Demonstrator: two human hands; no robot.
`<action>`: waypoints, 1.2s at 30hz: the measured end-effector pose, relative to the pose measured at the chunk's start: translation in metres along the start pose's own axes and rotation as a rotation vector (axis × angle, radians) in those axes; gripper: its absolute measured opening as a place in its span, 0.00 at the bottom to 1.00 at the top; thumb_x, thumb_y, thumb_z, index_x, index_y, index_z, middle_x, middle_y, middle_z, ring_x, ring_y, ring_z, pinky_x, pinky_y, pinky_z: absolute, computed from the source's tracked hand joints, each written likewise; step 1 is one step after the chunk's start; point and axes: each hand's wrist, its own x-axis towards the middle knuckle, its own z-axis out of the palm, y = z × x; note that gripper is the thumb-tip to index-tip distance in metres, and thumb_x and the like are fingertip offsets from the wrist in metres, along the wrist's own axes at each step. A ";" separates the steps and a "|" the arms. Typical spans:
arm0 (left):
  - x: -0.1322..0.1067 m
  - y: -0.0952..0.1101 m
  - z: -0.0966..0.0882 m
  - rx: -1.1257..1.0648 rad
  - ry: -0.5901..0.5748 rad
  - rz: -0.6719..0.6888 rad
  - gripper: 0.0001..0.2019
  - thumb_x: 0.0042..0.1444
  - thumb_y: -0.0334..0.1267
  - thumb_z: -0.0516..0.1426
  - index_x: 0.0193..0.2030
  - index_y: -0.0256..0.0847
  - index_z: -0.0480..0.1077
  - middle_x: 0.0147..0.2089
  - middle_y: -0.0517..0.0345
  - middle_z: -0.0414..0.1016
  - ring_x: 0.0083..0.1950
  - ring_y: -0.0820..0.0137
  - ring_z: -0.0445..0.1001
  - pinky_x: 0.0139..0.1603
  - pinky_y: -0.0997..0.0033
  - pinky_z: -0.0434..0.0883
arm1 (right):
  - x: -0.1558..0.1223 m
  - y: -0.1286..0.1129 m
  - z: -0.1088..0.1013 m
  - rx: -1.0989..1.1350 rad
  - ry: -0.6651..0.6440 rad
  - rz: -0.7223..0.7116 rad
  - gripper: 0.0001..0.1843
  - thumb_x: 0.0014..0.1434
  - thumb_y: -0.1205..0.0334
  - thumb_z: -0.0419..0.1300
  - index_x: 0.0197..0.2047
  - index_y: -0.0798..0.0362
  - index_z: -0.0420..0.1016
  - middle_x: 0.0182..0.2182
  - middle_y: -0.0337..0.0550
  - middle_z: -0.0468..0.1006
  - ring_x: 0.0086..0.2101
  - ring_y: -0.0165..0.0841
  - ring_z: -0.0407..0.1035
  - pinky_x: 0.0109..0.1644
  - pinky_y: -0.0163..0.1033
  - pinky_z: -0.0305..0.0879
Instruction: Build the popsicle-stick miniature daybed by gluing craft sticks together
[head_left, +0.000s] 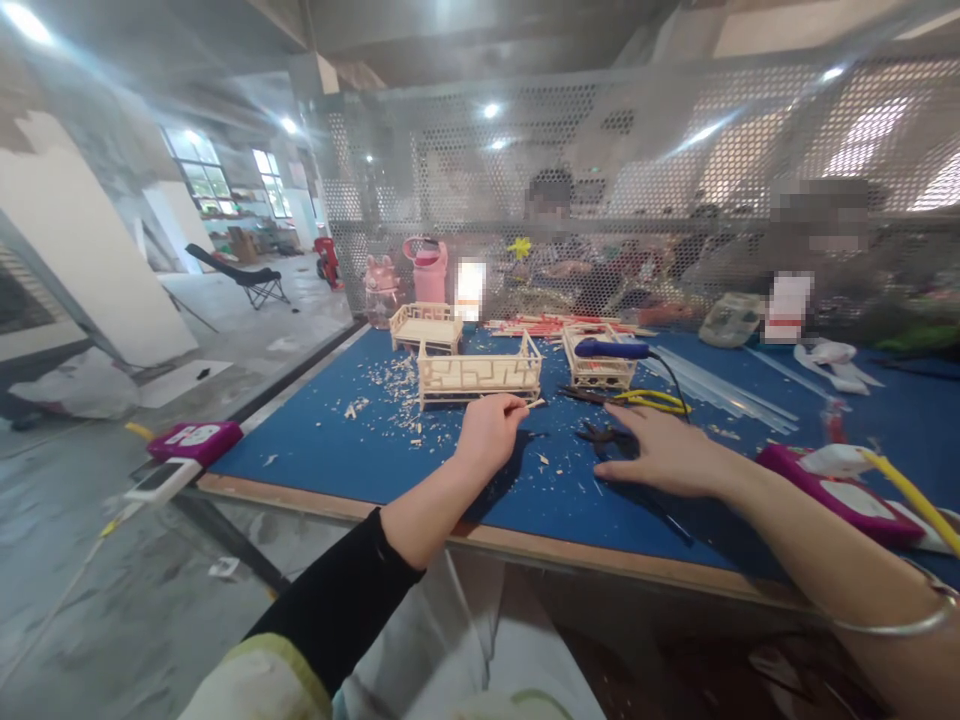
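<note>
Grey metal mesh full of small holes (465, 150) stands behind a flat blue table top (322, 455) in the head view, w/ pale wood bits (397, 385) all over. Left hand (491, 432) pinches a thin, pale wood stick (535, 403) b/w thumb and finger, just in front of a small pale wood frame w/ rails (480, 378). Right hand (667, 455) is empty, thumb and fingers spread wide, by a black cutter-like tool (602, 436); can't tell if it touches that.

To do this well: a soft pinch is prob. best, b/c thin wood may snap. Gripping close to the end should stop it wobbling. Keep R fingers off any sharp edge, & mind the blue stick-shaped tool w/ a black cord (611, 348) on a low, tray-like wood frame (600, 375), b/c it might be hot.

Containers: tall pink bottle (427, 272) & a see-through pink jar (381, 278) stand by the mesh, back L; can't tell what's in them. Cloudy, see-through tub (729, 320) sits back R; too blurry to see what's inside.
</note>
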 end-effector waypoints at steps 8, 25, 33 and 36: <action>0.011 -0.008 -0.014 0.165 0.052 0.101 0.08 0.56 0.34 0.55 0.34 0.38 0.76 0.34 0.52 0.79 0.36 0.67 0.75 0.38 0.71 0.67 | 0.057 -0.061 -0.009 0.155 0.185 -0.499 0.10 0.56 0.66 0.54 0.33 0.51 0.78 0.29 0.43 0.81 0.31 0.34 0.73 0.38 0.38 0.62; 0.093 -0.008 -0.064 0.116 -0.100 0.229 0.26 0.48 0.25 0.48 0.57 0.34 0.64 0.39 0.52 0.78 0.34 0.70 0.73 0.40 0.70 0.68 | 0.085 -0.049 0.022 0.271 0.491 -0.273 0.13 0.58 0.63 0.52 0.37 0.50 0.79 0.32 0.44 0.82 0.33 0.34 0.73 0.37 0.37 0.59; 0.094 -0.009 -0.057 0.119 -0.354 0.288 0.34 0.38 0.24 0.51 0.57 0.36 0.64 0.35 0.53 0.79 0.37 0.66 0.75 0.39 0.69 0.69 | 0.087 -0.053 0.022 0.256 0.507 -0.272 0.12 0.57 0.63 0.54 0.34 0.50 0.80 0.30 0.44 0.81 0.31 0.33 0.72 0.34 0.37 0.55; 0.090 -0.008 -0.057 0.134 -0.362 0.299 0.34 0.38 0.24 0.51 0.58 0.35 0.63 0.35 0.53 0.79 0.36 0.67 0.75 0.39 0.68 0.69 | 0.087 -0.055 0.022 0.257 0.512 -0.247 0.11 0.57 0.63 0.55 0.33 0.51 0.80 0.31 0.44 0.82 0.32 0.33 0.73 0.34 0.37 0.54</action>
